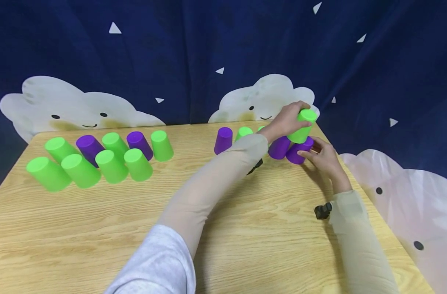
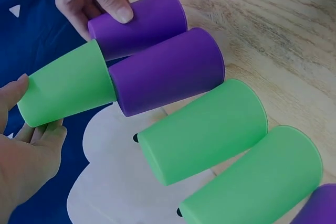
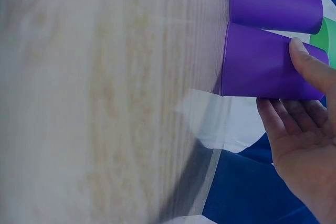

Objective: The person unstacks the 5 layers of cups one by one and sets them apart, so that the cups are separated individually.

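My left hand reaches across to the far right and grips an upside-down green cup by its upper end. That cup's rim meets the tops of two upside-down purple cups standing side by side; whether its weight rests there I cannot tell. Around the outermost purple cup my right hand curls, thumb on one side and fingers on the other. The neighbouring purple cup stands beside it. Further along the row come two green cups and another purple cup; my left forearm partly hides this row in the head view.
On the left of the wooden table several green cups and two purple cups stand upside down in two rows. A dark blue curtain with cloud shapes hangs behind the table and along its right edge.
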Available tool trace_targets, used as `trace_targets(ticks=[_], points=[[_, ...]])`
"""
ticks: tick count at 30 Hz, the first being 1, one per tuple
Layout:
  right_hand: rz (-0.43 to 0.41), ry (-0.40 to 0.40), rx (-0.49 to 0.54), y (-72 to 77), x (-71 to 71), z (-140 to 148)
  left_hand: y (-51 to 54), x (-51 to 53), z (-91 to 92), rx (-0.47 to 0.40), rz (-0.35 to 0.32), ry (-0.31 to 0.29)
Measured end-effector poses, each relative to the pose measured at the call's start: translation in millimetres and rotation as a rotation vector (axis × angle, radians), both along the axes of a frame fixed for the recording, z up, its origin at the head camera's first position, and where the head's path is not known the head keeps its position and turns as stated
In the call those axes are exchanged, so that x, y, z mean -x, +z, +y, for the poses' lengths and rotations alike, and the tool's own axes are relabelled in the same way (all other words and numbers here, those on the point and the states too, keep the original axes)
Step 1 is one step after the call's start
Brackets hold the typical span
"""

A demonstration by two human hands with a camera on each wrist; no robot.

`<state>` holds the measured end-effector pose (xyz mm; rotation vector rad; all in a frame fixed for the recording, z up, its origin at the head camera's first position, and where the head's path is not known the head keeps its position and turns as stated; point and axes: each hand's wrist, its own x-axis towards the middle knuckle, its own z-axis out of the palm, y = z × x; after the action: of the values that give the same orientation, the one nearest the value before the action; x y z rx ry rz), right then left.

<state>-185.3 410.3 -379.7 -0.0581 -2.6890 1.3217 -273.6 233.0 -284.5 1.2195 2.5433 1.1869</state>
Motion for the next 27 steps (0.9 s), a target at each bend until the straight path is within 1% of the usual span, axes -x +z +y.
trace_targets(ticks=[4,6,10,11,13,21,27], points=[[-0.012,0.003,0.007,-0.7,0.7,1.1,2.4,-1.9,-1.8,-0.018,-0.024,0.007],[-0.009,0.013,0.013,5.7,-2.4,-4.1,4.3,-2.2,-3.8,-0.033,-0.036,0.013],[-0.007,0.009,0.016,5.8,-2.2,-4.3,8.1,-3.3,-10.8,-0.063,-0.060,0.015],[-0.005,0.007,0.017,5.6,-2.3,-4.1,8.9,-4.0,-13.2,-0.069,-0.064,0.013],[-0.009,-0.004,0.017,-0.9,0.9,1.7,10.7,-6.1,-19.2,-0.081,-0.072,0.012],[-0.028,-0.017,0.011,-1.3,-0.9,3.3,16.8,-14.8,-51.3,-0.119,-0.069,0.009],[-0.019,-0.011,0.020,-2.8,0.6,4.0,22.1,-25.3,-84.2,-0.155,-0.069,0.025]])
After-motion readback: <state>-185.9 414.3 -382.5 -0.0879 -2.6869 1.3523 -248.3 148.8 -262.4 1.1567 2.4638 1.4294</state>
